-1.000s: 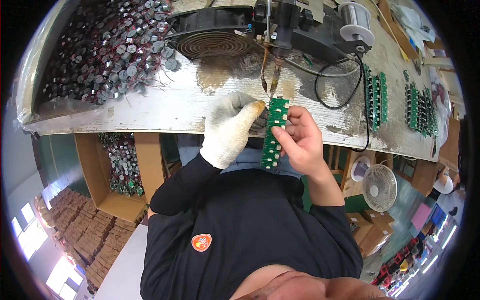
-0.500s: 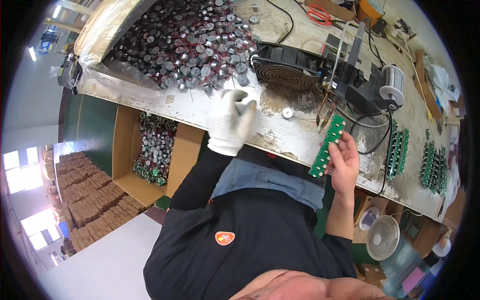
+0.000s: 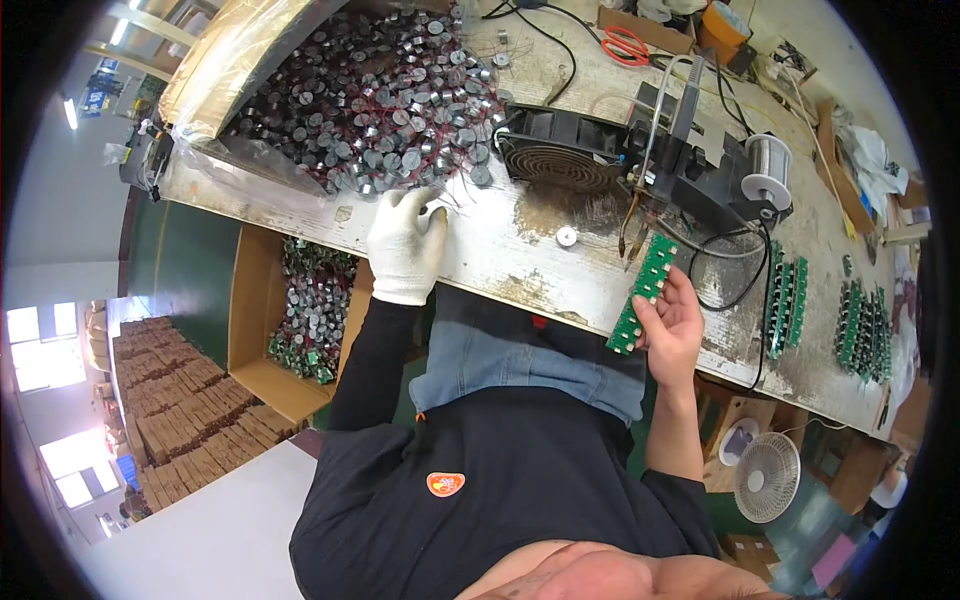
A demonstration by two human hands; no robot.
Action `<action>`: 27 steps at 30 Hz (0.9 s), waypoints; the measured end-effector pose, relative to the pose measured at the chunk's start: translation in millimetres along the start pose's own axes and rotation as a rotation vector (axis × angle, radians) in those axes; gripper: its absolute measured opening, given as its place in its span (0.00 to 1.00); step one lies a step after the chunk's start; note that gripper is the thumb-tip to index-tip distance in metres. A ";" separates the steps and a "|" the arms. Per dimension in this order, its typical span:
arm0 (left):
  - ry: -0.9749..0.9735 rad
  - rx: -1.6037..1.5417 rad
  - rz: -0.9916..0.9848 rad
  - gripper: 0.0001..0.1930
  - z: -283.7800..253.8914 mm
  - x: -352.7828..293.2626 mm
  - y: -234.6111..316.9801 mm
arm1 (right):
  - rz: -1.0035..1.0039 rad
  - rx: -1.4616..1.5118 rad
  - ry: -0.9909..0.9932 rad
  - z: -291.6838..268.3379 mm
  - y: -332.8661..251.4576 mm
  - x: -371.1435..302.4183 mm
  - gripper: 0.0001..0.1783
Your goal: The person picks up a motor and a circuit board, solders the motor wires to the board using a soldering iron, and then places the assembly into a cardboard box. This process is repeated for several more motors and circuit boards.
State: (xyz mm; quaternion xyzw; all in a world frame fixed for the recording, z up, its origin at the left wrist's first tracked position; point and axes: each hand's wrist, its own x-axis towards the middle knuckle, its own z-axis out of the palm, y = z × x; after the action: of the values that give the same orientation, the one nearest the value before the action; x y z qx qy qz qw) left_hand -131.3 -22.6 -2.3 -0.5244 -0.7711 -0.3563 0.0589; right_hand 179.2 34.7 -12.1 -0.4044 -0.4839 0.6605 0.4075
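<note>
My left hand (image 3: 407, 250), in a white glove, is at the table's front edge beside the heap of small round metal parts with red wires (image 3: 400, 130). Its fingers are bent, with a gap between thumb and forefinger, and nothing I can make out is held there. A long green circuit board strip (image 3: 642, 293) is pinched between the thumb and fingers of my bare right hand (image 3: 672, 325), tilted over the table's front edge. One round metal part (image 3: 567, 236) lies alone on the white tabletop between my hands.
Behind the lone part stands a black fan (image 3: 563, 160). A soldering stand (image 3: 680, 150) with a solder wire spool (image 3: 768, 170) rises right of it. Rows of green boards (image 3: 787, 305) lie at the right. A cardboard box (image 3: 260, 330) of wired parts sits below the table's left.
My left hand has moved left, to the near edge of the heap, and its fingers have drawn closer together. My right hand keeps the board strip at nearly the same place.
</note>
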 end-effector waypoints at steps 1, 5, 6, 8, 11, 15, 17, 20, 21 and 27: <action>-0.022 0.024 -0.021 0.12 1.1 0.4 -1.7 | -0.003 -0.001 -0.002 0.6 -0.4 0.7 0.27; -0.114 0.128 0.133 0.12 -3.6 16.7 -0.7 | -0.007 0.006 -0.007 0.3 -1.4 0.6 0.27; -0.150 0.173 0.170 0.12 -3.6 21.1 -2.6 | -0.005 0.009 -0.003 0.5 -1.5 0.4 0.27; -0.203 0.238 0.224 0.10 -4.2 27.5 -5.7 | -0.003 0.017 -0.006 0.1 -0.8 -0.1 0.27; -0.191 0.162 0.218 0.08 -7.0 28.4 -5.0 | 0.001 0.020 -0.001 0.7 -1.6 0.0 0.27; -0.179 -0.049 0.218 0.06 -8.9 16.6 13.0 | -0.010 0.012 0.028 1.5 0.1 0.2 0.27; -0.219 -0.209 0.193 0.06 -4.5 5.6 21.8 | 0.013 0.022 0.038 0.6 0.4 -1.3 0.28; -0.430 -0.361 0.013 0.09 4.0 -12.4 36.2 | 0.026 0.035 0.019 -0.4 0.9 -0.5 0.31; -0.443 -0.375 0.011 0.09 10.2 -18.6 42.3 | 0.020 0.027 0.007 -0.8 2.0 -0.8 0.32; -0.531 -0.749 -0.243 0.07 31.6 -31.6 74.7 | 0.054 -0.015 -0.014 -2.0 2.3 -6.3 0.35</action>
State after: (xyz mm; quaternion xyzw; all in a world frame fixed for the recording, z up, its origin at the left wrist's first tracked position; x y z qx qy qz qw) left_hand -44.8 -12.9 -3.9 -0.4885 -0.6336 -0.4678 -0.3756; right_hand 182.9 29.0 -13.9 -0.4158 -0.4805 0.6704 0.3831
